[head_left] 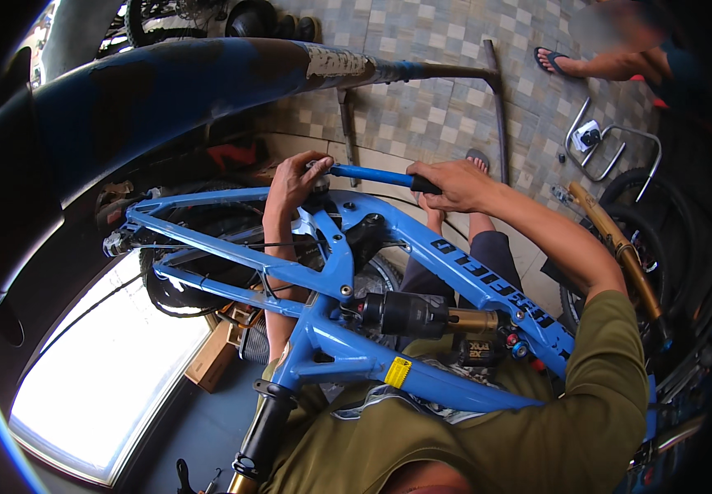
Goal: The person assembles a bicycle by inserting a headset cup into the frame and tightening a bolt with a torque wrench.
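Observation:
A blue full-suspension bike frame [356, 354] lies slantwise in front of me, with a black and gold rear shock [405, 313] in its middle. My right hand [455, 185] is closed round the black grip of a blue-shafted wrench [368, 173]. The wrench lies nearly level, just beyond the frame's far tube. At its other end, my left hand [296, 179] has its fingers curled over the tool's head, beside a round metal part at the frame's pivot area. My left forearm passes behind the frame's tubes. The exact fit of the wrench head is hidden by my fingers.
A thick, worn blue post [175, 78] with a metal arm crosses the far side. Another person [660, 62] is at the far right, near a chrome tubular stand [656, 156]. A gold fork [607, 218] and tyres stand at right; a cardboard box [210, 360] lies left.

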A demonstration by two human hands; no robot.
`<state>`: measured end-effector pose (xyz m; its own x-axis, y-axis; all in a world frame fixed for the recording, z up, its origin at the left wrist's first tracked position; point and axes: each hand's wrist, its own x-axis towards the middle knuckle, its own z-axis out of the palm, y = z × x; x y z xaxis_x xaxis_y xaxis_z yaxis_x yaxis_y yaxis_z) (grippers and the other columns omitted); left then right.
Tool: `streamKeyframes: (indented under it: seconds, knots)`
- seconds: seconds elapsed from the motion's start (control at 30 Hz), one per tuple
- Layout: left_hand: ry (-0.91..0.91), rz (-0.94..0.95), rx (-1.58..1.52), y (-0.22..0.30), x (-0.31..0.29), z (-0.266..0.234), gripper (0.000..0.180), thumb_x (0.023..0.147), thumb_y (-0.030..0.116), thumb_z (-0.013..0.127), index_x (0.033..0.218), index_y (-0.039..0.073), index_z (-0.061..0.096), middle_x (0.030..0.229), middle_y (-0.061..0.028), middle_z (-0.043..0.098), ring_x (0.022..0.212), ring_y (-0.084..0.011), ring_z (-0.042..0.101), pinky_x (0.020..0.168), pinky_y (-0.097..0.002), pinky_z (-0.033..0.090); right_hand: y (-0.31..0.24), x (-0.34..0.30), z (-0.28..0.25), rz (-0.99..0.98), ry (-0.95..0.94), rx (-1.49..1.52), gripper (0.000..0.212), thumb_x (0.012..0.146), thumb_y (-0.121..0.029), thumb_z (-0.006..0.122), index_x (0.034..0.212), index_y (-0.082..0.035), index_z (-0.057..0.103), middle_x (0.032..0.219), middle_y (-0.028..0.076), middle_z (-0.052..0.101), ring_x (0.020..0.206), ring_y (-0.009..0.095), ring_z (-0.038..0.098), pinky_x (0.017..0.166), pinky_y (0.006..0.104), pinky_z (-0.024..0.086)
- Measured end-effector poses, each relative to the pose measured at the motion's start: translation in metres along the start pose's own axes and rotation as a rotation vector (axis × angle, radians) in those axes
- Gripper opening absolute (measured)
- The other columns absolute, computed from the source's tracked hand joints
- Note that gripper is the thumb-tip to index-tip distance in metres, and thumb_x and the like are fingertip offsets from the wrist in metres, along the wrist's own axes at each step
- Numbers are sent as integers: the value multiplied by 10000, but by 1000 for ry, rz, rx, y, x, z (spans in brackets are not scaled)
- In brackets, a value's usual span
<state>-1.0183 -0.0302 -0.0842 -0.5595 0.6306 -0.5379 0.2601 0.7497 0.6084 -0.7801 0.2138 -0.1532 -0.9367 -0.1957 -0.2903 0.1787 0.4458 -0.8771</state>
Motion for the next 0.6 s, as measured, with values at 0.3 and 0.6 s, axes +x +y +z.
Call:
streamKeyframes:
  seconds: [0.3,0.6]
  knots:
    - [18,-43,154,19,-5,3,392,878,370,766,1020,5,759,873,-198,731,801,-353,701,738,-415,524,53,41,46,126,-46,-88,480,851,-203,700,1301,-161,538,997,160,711,966,388,677,797,512,511]
    - [160,-21,279,-4,-15,14,477,818,423,799,1077,27,737,910,-222,721,868,-406,694,762,-459,527,64,126,94,226,52,-161,256,864,-67,630,1114,-103,593,994,175,711,983,395,685,801,527,532]
